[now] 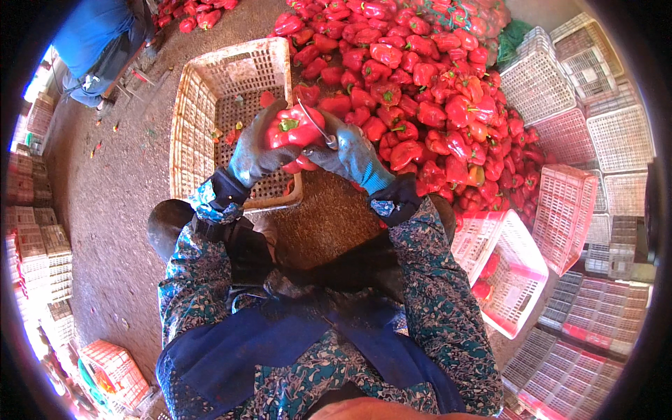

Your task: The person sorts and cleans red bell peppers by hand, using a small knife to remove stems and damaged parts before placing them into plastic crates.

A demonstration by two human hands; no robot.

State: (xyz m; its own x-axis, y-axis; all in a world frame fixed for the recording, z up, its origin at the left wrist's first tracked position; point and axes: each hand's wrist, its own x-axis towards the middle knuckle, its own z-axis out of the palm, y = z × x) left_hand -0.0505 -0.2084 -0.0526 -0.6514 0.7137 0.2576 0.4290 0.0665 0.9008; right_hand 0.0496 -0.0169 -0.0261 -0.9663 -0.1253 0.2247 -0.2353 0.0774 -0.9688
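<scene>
A red bell pepper (294, 139) with its green stem end facing up sits between my two gloved hands. My left hand (257, 144), in a blue and dark work glove, grips the pepper's left side. On its right side is my right hand (344, 144), which holds a small curved knife (311, 116), its blade lying across the pepper's edge. How the right fingers wrap the handle is partly hidden. Beneath the hands stands a dirty white plastic crate (194, 126), with several pepper scraps (233, 135) on its perforated floor.
A large heap of red bell peppers (420, 100) spreads ahead and to the right. Close by my right leg, a tilted pink-white crate (517, 283) holds a few peppers. Stacked crates (541, 79) line the right side. A person in blue (94, 37) sits at the upper left.
</scene>
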